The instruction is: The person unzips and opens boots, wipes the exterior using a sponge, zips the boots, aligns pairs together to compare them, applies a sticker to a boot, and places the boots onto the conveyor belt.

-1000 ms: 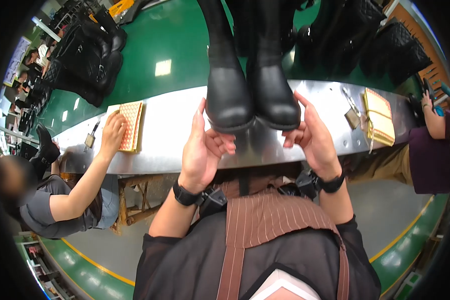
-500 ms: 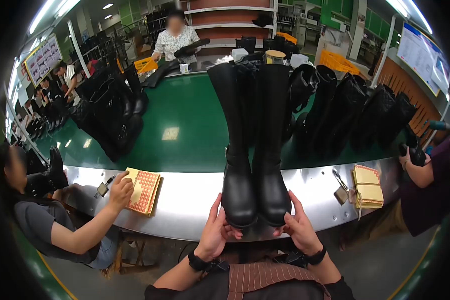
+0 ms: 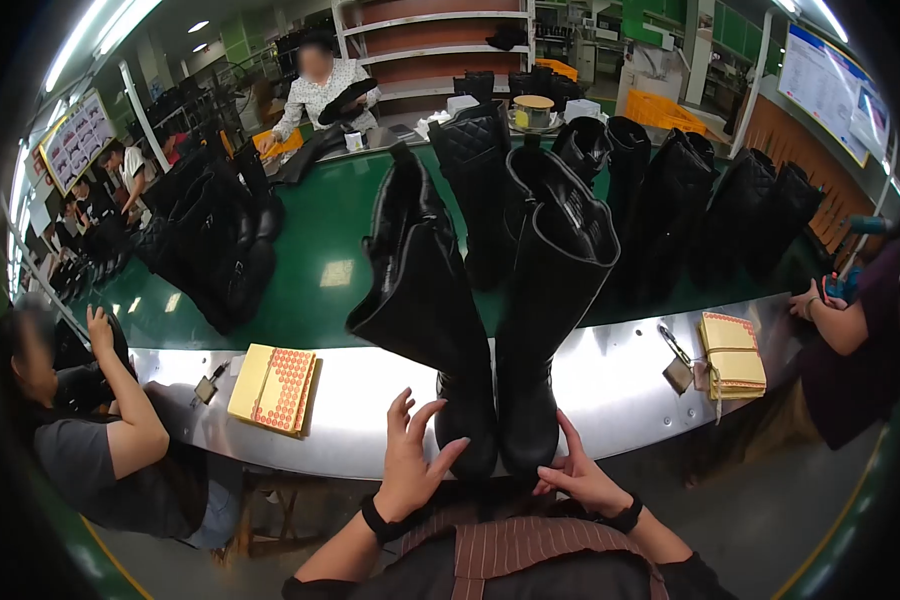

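Note:
Two tall black leather boots stand side by side before me, soles at the metal table edge. The left boot (image 3: 435,320) has its shaft leaning left and gaping. The right boot (image 3: 545,300) shows its opening and inner lining. My left hand (image 3: 410,455) is open beside the left boot's toe, fingers spread and thumb close to the leather. My right hand (image 3: 585,480) is at the right boot's toe, its index finger along the outer side and thumb at the front. Its other fingers are curled and partly hidden.
A yellow card stack with red dots (image 3: 275,390) lies left, another tied card stack (image 3: 733,355) right. Black boots (image 3: 670,200) line the green table (image 3: 330,235). Co-workers sit at left and right; another person (image 3: 325,95) stands across the table.
The boots have come upright, so their openings now face me. My left hand has let go of the left boot and spread. The left co-worker's hand has moved off the cards.

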Available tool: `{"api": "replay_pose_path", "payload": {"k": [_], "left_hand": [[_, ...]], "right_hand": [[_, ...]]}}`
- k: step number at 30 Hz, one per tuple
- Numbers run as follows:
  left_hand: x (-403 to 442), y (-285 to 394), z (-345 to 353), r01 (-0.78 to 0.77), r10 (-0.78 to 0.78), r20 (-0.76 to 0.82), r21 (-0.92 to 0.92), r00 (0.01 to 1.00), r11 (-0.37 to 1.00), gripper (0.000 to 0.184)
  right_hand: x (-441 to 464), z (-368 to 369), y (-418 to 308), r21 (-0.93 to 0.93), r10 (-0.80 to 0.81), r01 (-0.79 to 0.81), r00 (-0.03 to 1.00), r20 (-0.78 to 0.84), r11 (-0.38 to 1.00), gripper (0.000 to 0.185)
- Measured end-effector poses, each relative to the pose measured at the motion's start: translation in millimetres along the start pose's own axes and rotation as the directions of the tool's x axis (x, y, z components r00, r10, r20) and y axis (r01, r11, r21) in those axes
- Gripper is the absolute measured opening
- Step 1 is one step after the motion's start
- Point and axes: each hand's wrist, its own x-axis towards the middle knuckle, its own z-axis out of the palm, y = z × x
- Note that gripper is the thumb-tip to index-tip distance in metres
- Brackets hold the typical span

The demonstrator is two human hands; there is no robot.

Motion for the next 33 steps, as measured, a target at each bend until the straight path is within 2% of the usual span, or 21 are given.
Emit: {"api": "replay_pose_path", "payload": {"k": [1, 2, 4, 7, 12, 15, 17, 18, 20, 27, 33], "left_hand": [[7, 5, 1, -0.109, 0.109, 0.026, 0.003, 0.994, 0.994, 0.057], [16, 15, 2, -0.098, 0.098, 0.021, 0.006, 0.995, 0.995, 0.057], [35, 43, 6, -0.301, 0.298, 0.052, 0.081, 0.953, 0.95, 0.058], [56, 68, 19, -0.3, 0.309, -0.036, 0.154, 0.95, 0.941, 0.059], [58, 72, 40, -0.328, 0.345, -0.012, 0.28, 0.938, 0.902, 0.06], [56, 74, 46, -0.294, 0.32, -0.037, 0.305, 0.947, 0.906, 0.059], [63, 80, 46, -0.224, 0.283, -0.139, 0.334, 0.949, 0.915, 0.058], [65, 82, 46, -0.22, 0.28, -0.139, 0.337, 0.95, 0.916, 0.058], [72, 88, 45, -0.181, 0.247, -0.167, 0.334, 0.954, 0.925, 0.058], [80, 93, 47, -0.219, 0.298, -0.145, 0.401, 0.944, 0.89, 0.061], [85, 97, 47, -0.191, 0.276, -0.146, 0.426, 0.95, 0.884, 0.06]], "right_hand": [[2, -1, 3, 0.038, 0.024, -0.023, 1.0, -0.014, 0.999, 0.093], [2, -1, 2, 0.037, 0.032, -0.032, 0.999, -0.005, 0.999, 0.093], [3, -1, 0, 0.053, 0.04, -0.038, 0.999, -0.029, 0.998, 0.093], [5, 0, 4, 0.013, 0.028, -0.028, 0.998, -0.053, 1.0, 0.093], [5, -5, 2, -0.077, -0.003, -0.001, 0.999, -0.053, 0.997, 0.094], [5, -3, 1, -0.056, -0.02, 0.018, 0.999, -0.043, 0.998, 0.094], [5, -1, 1, -0.063, -0.015, 0.011, 0.998, -0.058, 0.998, 0.094], [5, 0, 2, -0.061, -0.012, 0.009, 0.998, -0.055, 0.998, 0.094], [7, 0, 4, -0.11, -0.055, 0.047, 0.996, -0.067, 0.993, 0.094], [6, -1, 2, -0.12, -0.057, 0.049, 0.996, -0.064, 0.992, 0.095], [8, -1, 6, -0.136, -0.07, 0.06, 0.995, -0.068, 0.989, 0.094]]}}
